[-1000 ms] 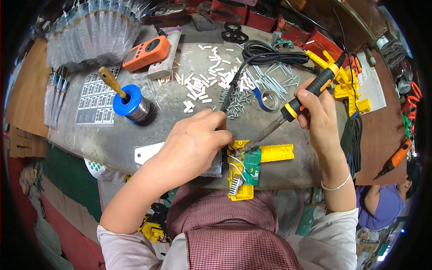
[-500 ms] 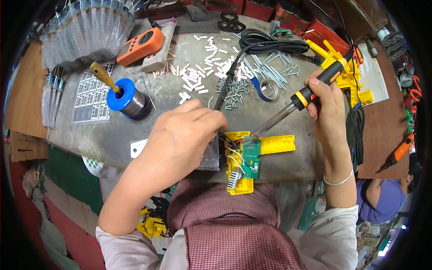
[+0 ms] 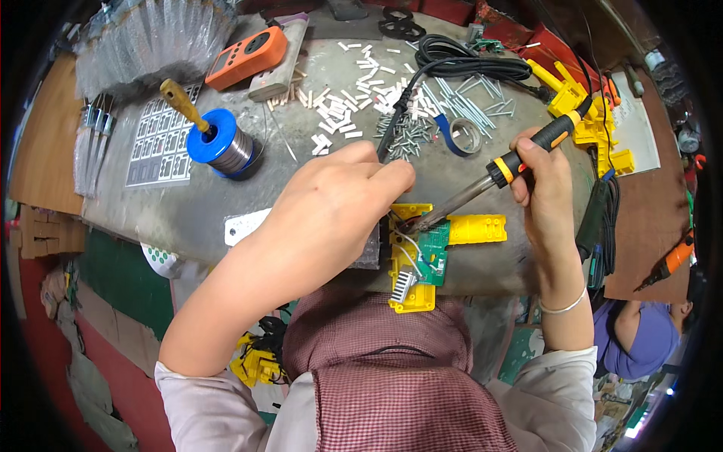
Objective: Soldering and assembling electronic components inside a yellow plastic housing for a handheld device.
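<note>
Two hands over the counter (image 3: 188,218) edge, near to far. Nearest, at 6 o'clock of the counter: yellow plastic housing (image 3: 413,290) with a green circuit board (image 3: 433,252) seated in it, thin white wires looping across the board. Left hand (image 3: 331,203) lies curled, knuckles up, just at 9 o'clock of the board, fingertips pinched together near the board's top edge; can't tell what they grip, if anything. Right hand (image 3: 538,177), at 2 o'clock of the board, wraps the black-and-orange handle of a soldering iron (image 3: 493,177); the metal shaft slants down toward 8 o'clock, tip touching the board's upper corner. Farther out at 10 o'clock: blue solder spool (image 3: 222,147) standing upright. Beyond, around 12 o'clock: scattered screws (image 3: 410,132) and small white pieces (image 3: 343,117), coiled black cable (image 3: 467,64). Far 11 o'clock: orange handheld meter (image 3: 245,56).
</note>
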{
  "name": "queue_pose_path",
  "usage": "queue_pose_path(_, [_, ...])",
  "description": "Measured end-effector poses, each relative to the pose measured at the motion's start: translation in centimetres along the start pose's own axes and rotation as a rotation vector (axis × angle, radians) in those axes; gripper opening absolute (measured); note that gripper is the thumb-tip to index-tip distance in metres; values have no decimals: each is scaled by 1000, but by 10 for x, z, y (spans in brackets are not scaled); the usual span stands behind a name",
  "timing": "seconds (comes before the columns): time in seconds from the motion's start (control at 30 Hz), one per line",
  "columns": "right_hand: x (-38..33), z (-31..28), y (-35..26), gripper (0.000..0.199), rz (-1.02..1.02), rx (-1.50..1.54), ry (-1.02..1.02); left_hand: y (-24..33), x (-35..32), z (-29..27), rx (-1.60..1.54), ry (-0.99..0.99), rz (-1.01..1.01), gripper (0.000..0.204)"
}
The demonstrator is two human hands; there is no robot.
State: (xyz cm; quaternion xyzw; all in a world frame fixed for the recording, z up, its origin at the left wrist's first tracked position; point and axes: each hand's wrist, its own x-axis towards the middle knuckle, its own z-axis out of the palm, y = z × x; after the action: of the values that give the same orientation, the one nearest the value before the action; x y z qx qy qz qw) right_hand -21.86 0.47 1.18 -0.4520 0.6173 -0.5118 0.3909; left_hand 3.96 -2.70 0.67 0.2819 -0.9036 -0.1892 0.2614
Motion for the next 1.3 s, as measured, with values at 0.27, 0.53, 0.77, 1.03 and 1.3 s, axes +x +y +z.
queue_pose_path(0.27, [-2,4,2,26,-20,-21,21,2,1,3,19,6,56,22])
queue_pose_path(0.53, [-5,4,2,25,-57,-15,26,6,0,8,76,12,105,21])
queue_pose_path(0.77, [-8,6,1,24,-63,8,5,10,-2,6,104,7,100,22])
queue_pose_path(1.03, [-6,6,1,19,-54,27,-17,-36,-19,-41,380,77,-133,17])
queue_pose_path(1.3, [-4,-1,-3,24,-2,11,15,-36,6,-5,-109,-130,-21,22])
